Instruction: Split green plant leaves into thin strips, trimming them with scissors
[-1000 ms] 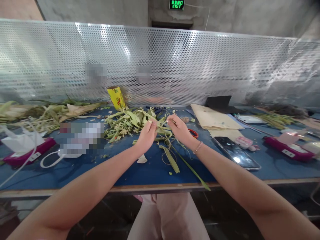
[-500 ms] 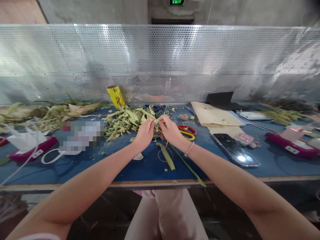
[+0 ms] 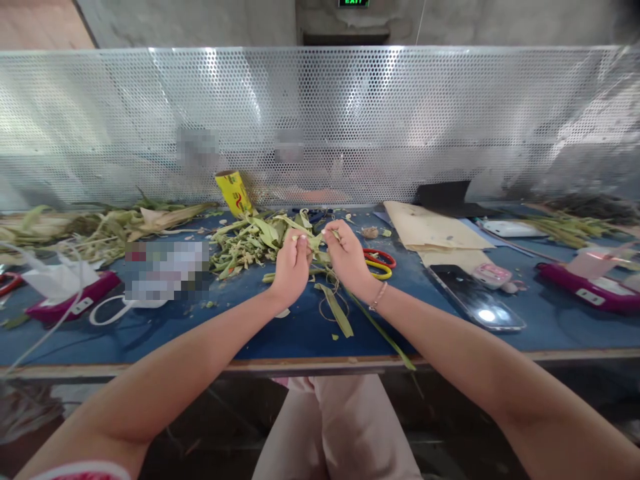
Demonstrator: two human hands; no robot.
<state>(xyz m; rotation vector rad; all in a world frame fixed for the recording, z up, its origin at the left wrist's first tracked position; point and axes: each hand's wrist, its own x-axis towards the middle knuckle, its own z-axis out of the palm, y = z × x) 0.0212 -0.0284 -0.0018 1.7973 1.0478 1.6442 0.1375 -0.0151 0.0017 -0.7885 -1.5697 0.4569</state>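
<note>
Both hands are raised over the middle of the blue table (image 3: 280,337), a small gap between them. My left hand (image 3: 293,267) is closed on a pale green leaf strip (image 3: 314,243). The fingers of my right hand (image 3: 345,257) pinch the other side of the same strip. Just behind and to the left lies a heap of green plant pieces (image 3: 240,247). Scissors with red and yellow handles (image 3: 383,267) rest to the right of my right hand. A loose leaf (image 3: 336,312) and a long green stalk (image 3: 387,340) lie nearer the front edge.
A yellow tube (image 3: 234,193) stands behind the heap, before a perforated metal screen (image 3: 320,113). To the right are brown paper (image 3: 430,230), a phone (image 3: 473,297) and a magenta box (image 3: 587,290). Another magenta box (image 3: 95,293) and dried leaves (image 3: 110,230) are at the left.
My hands have moved slightly apart, and the leaf strip shows more between them. My right hand has turned and risen a little. The whole view has shifted slightly.
</note>
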